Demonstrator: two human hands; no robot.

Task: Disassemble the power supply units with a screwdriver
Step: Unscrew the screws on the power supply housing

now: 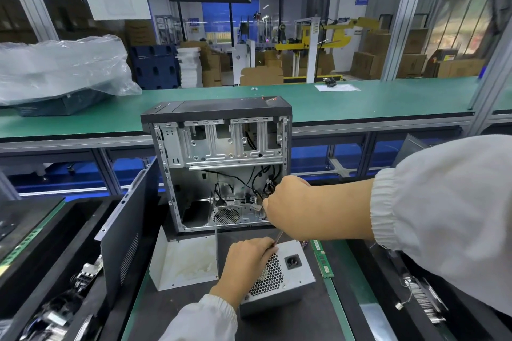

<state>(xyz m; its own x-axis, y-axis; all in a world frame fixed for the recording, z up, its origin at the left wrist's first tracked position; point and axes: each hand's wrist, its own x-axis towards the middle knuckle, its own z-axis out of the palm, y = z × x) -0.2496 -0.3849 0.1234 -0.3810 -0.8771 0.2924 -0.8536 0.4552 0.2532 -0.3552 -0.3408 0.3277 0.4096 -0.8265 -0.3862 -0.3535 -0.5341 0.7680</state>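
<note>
**Ana:** Right, where was the power supply at that moment?

**Ben:** Already out of the computer. The grey metal power supply box [279,279], with its honeycomb grille and black socket, lay on the dark work mat [171,310] at about six o'clock, just in front of the open black and silver tower case [219,163] at twelve o'clock.

**Ana:** And the hands?

**Ben:** The left hand [243,266] rested on the box's top edge, fingers curled over it to steady it. The right hand [293,207], raised above at about one o'clock, was closed in a fist around the handle of a thin metal screwdriver [278,238], whose shaft slanted down to the box's upper corner beside the left fingertips.

**Ana:** So how far along?

**Ben:** Early in the opening stage, I'd judge. The box's lid looked still on, so its screws remained. A bent white metal panel [182,263] lay at nine o'clock, a green memory stick [321,257] at three. Cables dangled inside the emptied case.
</note>
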